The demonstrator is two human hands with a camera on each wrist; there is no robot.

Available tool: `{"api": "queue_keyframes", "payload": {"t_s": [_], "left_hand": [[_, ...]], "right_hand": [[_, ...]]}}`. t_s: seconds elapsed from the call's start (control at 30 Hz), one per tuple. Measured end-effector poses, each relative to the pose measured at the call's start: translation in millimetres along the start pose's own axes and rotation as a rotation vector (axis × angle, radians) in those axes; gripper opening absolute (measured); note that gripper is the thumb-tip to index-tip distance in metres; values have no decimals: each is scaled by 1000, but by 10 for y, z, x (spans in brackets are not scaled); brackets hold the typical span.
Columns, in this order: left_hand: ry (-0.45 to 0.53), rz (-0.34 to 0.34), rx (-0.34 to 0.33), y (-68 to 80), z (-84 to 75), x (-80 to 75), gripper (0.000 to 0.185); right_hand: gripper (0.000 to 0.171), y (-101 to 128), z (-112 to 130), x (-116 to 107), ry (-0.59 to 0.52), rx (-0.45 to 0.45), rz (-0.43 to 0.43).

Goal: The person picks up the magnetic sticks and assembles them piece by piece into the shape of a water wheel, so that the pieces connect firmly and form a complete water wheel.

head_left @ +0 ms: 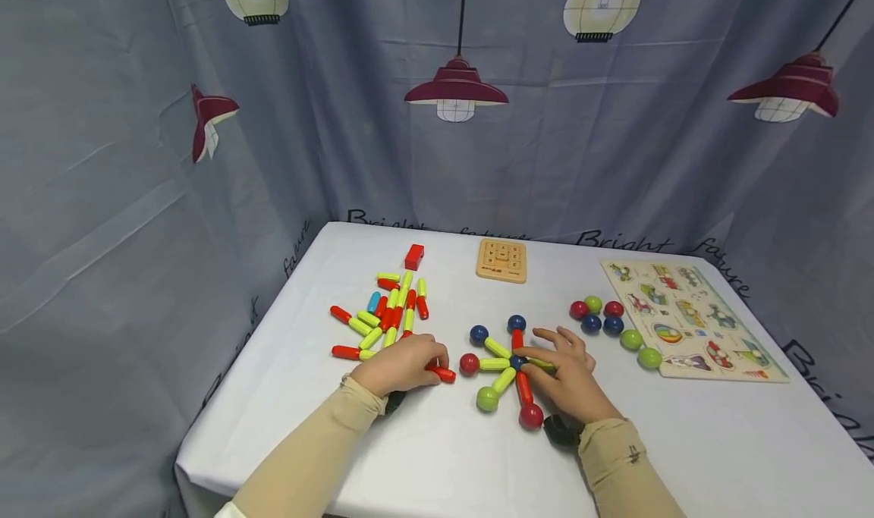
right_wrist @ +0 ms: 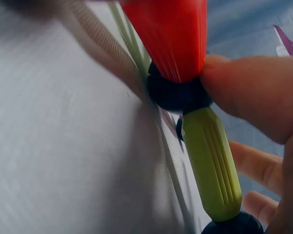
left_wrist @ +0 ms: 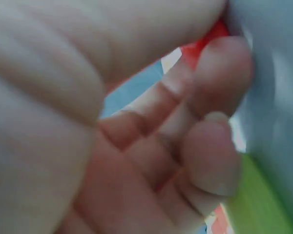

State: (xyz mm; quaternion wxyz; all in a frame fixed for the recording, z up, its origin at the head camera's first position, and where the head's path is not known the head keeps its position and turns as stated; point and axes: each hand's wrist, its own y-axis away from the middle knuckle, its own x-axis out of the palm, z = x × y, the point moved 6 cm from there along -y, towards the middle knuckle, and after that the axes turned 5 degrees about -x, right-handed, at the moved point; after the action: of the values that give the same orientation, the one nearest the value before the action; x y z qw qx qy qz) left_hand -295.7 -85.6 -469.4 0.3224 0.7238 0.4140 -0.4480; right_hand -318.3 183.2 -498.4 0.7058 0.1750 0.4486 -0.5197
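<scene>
My left hand pinches a red stick low over the table, left of a star-shaped build. In the left wrist view, the fingers cover most of that stick. At the star's centre is a blue ball, which my right hand holds between thumb and index finger, other fingers spread. Red and yellow-green sticks radiate from the hub. Their outer ends carry balls, among them a red ball and a green ball. The right wrist view shows the thumb against the hub ball, beside a yellow-green stick.
Loose red and yellow-green sticks lie in a pile at left, near a red block. A wooden number board lies at the back. Several loose balls sit beside a picture puzzle board at right.
</scene>
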Motion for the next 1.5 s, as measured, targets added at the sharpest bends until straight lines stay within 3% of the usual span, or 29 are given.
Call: {"api": "queue_keyframes", "payload": {"t_s": [0.2,0.47,0.7,0.97,1.27,1.5], "left_hand": [[19,-58,27,-59,-106,54,16],[70,-87,-18,-73,-120,166,16],[132,-123,-74,-46,-64,140,16],[193,-134,-98,-87,-67,114,21],[245,-113,-56,-81,-144,145,42],[275,-105,35,-140,-232,198,41]], "right_hand": [[29,-6,-44,-8,6,53,-11],[31,24,-33,19,27,58,-12],[41,4,4,-6,-43,39,-1],[49,42,-41,-111,-137,138,-7],[48,64,-44,-103,-130,171,28],[45,56,-29,-92,-142,124,40]]}}
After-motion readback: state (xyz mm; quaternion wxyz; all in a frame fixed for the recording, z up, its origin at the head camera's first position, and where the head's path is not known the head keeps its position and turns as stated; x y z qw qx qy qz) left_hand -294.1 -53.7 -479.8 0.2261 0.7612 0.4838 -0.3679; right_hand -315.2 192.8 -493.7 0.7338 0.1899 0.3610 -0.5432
